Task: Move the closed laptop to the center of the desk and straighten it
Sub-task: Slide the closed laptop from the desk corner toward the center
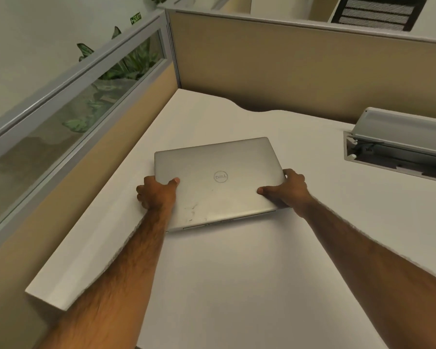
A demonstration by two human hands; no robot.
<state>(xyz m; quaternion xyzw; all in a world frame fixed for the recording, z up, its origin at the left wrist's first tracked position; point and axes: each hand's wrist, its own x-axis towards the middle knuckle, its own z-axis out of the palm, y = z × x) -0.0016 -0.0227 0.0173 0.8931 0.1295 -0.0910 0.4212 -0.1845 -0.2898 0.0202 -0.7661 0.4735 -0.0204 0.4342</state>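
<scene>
Silver closed metal laptop clasped at both sides by left hand and right hand; smooth lid could slip, skewing it on the white desk

Single view, head-worn, wide-angle. Position: above the near edge of the table, close in. Facing: forward and steeply down. Both forearms enter from the bottom edge; left hand and right hand sit mid-frame. Upper frame reaches the partition walls. Straight edges bow toward the borders. No second view.
</scene>
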